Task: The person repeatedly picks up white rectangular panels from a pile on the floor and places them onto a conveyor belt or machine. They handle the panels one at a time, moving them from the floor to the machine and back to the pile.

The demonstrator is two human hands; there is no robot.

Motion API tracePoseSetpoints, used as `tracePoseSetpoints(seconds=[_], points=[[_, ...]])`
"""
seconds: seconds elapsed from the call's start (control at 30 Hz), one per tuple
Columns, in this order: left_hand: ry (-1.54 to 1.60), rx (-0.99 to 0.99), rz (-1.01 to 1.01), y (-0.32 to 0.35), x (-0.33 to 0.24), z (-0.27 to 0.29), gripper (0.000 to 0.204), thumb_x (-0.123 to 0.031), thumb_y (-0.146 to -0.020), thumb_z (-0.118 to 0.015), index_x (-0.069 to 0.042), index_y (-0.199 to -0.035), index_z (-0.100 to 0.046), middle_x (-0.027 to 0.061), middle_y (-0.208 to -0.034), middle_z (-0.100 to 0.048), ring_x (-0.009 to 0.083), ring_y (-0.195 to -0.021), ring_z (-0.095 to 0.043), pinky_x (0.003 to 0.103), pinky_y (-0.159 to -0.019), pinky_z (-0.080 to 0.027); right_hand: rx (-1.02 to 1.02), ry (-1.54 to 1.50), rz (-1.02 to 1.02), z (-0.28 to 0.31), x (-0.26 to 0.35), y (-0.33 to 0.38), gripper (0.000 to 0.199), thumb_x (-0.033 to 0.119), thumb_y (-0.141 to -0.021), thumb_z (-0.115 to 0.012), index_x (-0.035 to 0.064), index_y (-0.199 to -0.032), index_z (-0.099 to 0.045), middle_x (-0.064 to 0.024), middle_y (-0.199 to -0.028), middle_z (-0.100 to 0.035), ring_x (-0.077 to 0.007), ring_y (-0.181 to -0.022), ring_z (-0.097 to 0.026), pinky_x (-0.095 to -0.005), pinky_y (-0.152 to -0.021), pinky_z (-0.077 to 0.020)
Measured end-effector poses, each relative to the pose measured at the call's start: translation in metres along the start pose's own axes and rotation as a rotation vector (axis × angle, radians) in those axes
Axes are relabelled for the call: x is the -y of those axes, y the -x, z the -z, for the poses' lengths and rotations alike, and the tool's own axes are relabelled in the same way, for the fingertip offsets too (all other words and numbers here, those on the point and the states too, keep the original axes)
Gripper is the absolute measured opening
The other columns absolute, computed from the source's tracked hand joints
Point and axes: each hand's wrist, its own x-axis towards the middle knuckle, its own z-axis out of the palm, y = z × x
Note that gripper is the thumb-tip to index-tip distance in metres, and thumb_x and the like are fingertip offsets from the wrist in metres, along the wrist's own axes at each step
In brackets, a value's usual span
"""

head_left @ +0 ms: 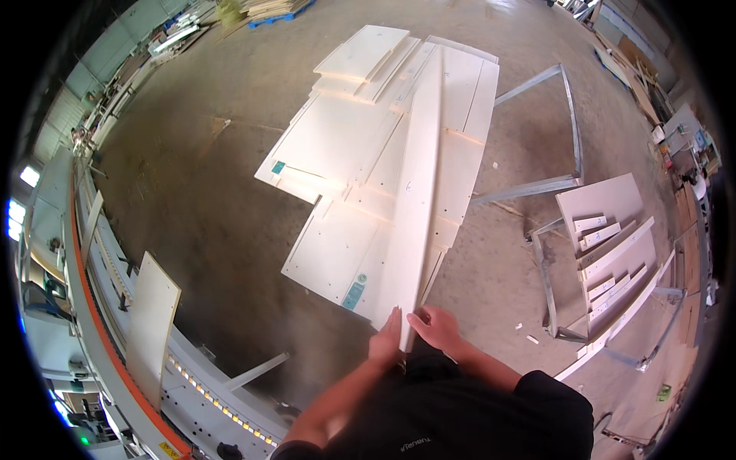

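Long board: a long narrow white board [418, 192] stands on edge on top of the panel stack, running from the hands away toward the far end of the stack.
Left hand: left hand [386, 341] lies flat against the near end of the long board, fingers straight and released, pressing its left face rather than gripping.
Right hand: right hand [435, 327] is at the same near end from the other side, fingers curled around the board's corner.
Panel stack: a pile of flat white panels [345, 146] of different sizes lies on the concrete floor [199, 192], beneath and to the left of the board.
Labels: 1 small teal rectangular sticker [353, 295] sits on the near corner of the stack, just left of the board; another teal sticker [278, 167] is on the stack's left edge, farther off.
Metal rack, right: a grey frame cart [548, 307] carries a white panel with several short white strips [606, 261] laid on it.
Second frame: an unloaded grey metal frame [571, 130] stands beyond, beside the stack.
Machine, left: a long grey machine with an orange stripe [100, 322] carries 1 upright pale panel [149, 326].
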Motion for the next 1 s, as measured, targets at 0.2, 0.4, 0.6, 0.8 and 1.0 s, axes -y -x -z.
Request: tracePoseSetpoints(seconds=[0.2,0.4,0.6,0.8,1.0], points=[[0.634,-0.225,0.186,0.014,0.013,-0.006,0.046,-0.022,-0.089,-0.075,-0.001,-0.128,-0.061,0.0172,-0.114,-0.070,0.0280,-0.103,-0.070,0.042,-0.087,-0.056,-0.051,0.000,0.030,-0.010,-0.090,-0.071,0.064,0.053,-0.094,-0.064,0.0036,-0.134,-0.060,-0.0229,-0.120,-0.068,-0.0329,-0.113,-0.066,-0.0436,-0.094,-0.0512],[1.169,-0.289,0.397,0.019,-0.002,-0.019,0.052,-0.017,-0.089,-0.078,0.003,-0.132,-0.056,0.0151,-0.124,-0.065,0.0261,-0.112,-0.063,0.039,-0.095,-0.053,-0.207,0.163,-0.480,0.014,-0.208,-0.082,0.103,0.075,-0.082,-0.063,-0.0084,-0.142,-0.048,-0.0289,-0.140,-0.056,-0.0418,-0.131,-0.054,-0.0453,-0.108,-0.0446],[1.725,-0.221,0.579,0.025,0.002,-0.043,0.046,-0.010,-0.093,-0.070,0.001,-0.135,-0.054,0.0174,-0.126,-0.063,0.0323,-0.115,-0.063,0.048,-0.099,-0.053,-0.148,-0.275,-0.582,0.068,-0.225,-0.084,0.091,0.064,-0.087,-0.067,-0.0161,-0.128,-0.056,-0.0302,-0.126,-0.064,-0.0357,-0.119,-0.064,-0.0426,-0.097,-0.0522],[1.931,-0.236,0.595,0.057,0.054,-0.047,0.038,-0.016,-0.100,-0.059,0.000,-0.134,-0.053,0.0166,-0.127,-0.063,0.0333,-0.114,-0.064,0.051,-0.099,-0.053,-0.064,-0.376,-0.347,0.053,-0.162,-0.045,0.076,0.056,-0.092,-0.066,-0.0134,-0.123,-0.061,-0.0230,-0.116,-0.069,-0.0271,-0.104,-0.069,-0.0415,-0.085,-0.0556],[1.908,-0.502,0.601,0.108,0.027,-0.023,0.023,-0.014,-0.104,-0.053,-0.004,-0.125,-0.057,0.0105,-0.116,-0.067,0.0281,-0.102,-0.067,0.046,-0.087,-0.058,0.360,-0.739,-0.559,-0.078,-0.139,-0.009,0.061,0.054,-0.096,-0.061,-0.0022,-0.120,-0.065,-0.0143,-0.111,-0.070,-0.0267,-0.098,-0.067,-0.0412,-0.079,-0.0531]])
